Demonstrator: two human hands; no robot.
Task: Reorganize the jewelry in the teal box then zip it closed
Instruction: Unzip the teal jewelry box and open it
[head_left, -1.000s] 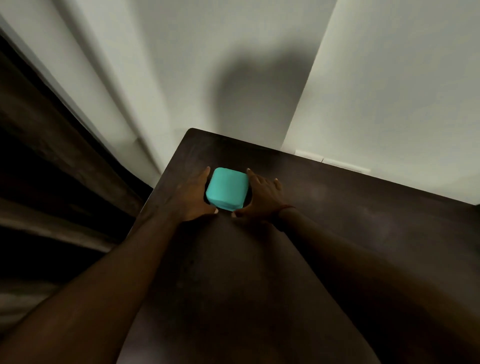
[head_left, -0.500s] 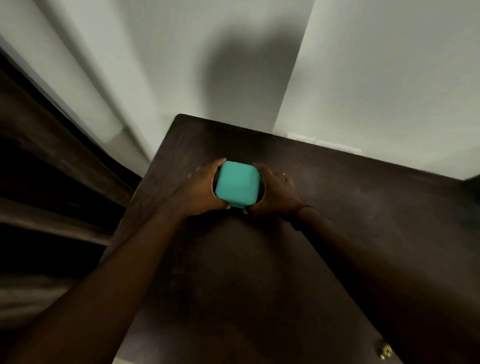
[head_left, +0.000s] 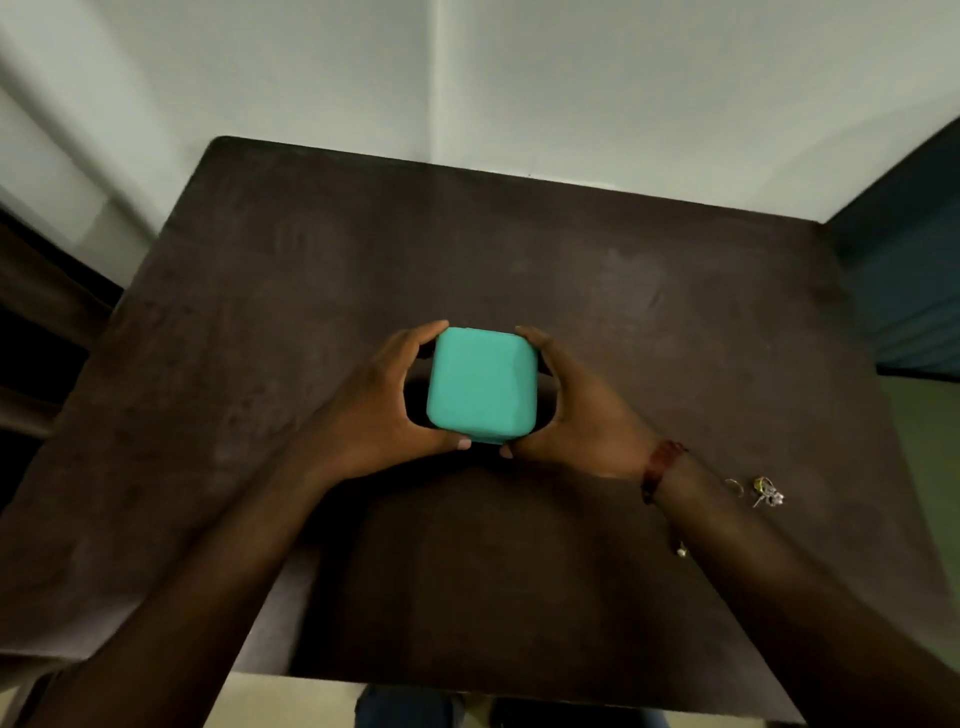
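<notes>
The teal box (head_left: 482, 383) is a small closed square case with rounded corners, held near the middle of the dark table (head_left: 649, 291). My left hand (head_left: 371, 410) grips its left side, fingers curled round the far corner and thumb at the near edge. My right hand (head_left: 579, 410) grips its right side the same way. Its underside and zip are hidden. Small pieces of jewelry (head_left: 766, 491), silver and gold coloured, lie on the table to the right of my right wrist. Another small piece (head_left: 681, 550) shows beside my right forearm.
The table stands against a pale wall (head_left: 519, 78). Dark furniture (head_left: 47, 291) sits at the left and a dark blue piece (head_left: 904, 291) at the right. The near table edge (head_left: 519, 686) runs along the bottom.
Both hands have closed round the box and brought it nearer to me, toward the table's middle. The view has swung right, so the jewelry on the table now shows.
</notes>
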